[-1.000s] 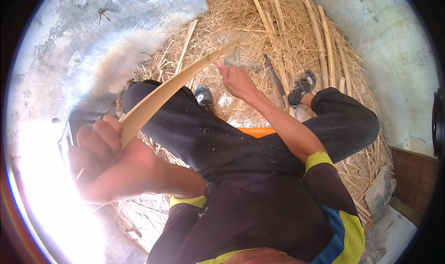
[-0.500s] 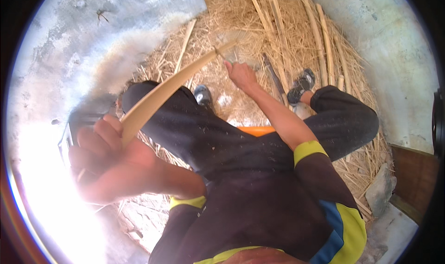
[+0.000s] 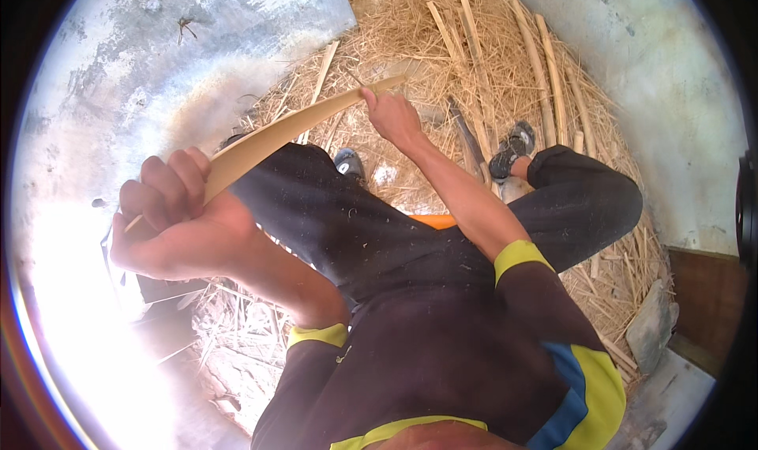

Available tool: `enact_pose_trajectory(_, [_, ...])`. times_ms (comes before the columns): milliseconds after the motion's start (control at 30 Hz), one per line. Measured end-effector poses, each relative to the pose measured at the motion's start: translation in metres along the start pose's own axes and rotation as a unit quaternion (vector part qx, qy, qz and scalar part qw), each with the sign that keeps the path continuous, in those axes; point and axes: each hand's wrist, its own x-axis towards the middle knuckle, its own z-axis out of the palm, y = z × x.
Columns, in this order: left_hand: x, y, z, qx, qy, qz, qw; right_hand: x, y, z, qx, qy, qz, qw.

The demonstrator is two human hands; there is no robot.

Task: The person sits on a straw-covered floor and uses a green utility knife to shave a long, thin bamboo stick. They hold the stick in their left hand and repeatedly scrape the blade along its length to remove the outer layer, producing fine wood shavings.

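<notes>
1. Left hand (image 3: 185, 229) is clamped firmly on the near end of a long, pale strip (image 3: 272, 138), with a narrow bit of that end showing below the fist.
2. Right hand (image 3: 395, 121) is curled closed at the strip's far part, its thumb at the lower edge; it appears to grip a thin dark tool (image 3: 355, 78), whose tip pokes out past the upper edge. The handle is hidden.
3. The strip slants up and away from the left hand, held in the air above the left leg, its far tip over straw-like shavings (image 3: 387, 31).
4. As far as shows, the strip is already a separate, flat piece, unbroken between the hands. Contact is near the tapering far end, so I judge the work there to be under way; how much of the length is finished, I cannot tell.
5. Several pale poles (image 3: 533, 63) lie on the shavings at the right, out of both hands; whether they are done or left to do is unclear.
6. A dark long-bladed tool (image 3: 466, 133) lies beside the right shoe (image 3: 513, 151), unheld.
</notes>
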Motion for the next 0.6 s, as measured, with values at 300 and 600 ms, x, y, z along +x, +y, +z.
enact_pose_trajectory(300, [-0.012,-0.003,-0.010,-0.103,-0.141,-0.032,0.984,0.001,0.244,0.020,-0.190,-0.064,0.200,0.959])
enact_pose_trajectory(600, [0.005,-0.004,-0.027,-0.119,-0.415,-0.038,0.901,-0.081,-0.036,-0.087,0.167,-0.062,-0.167,0.970])
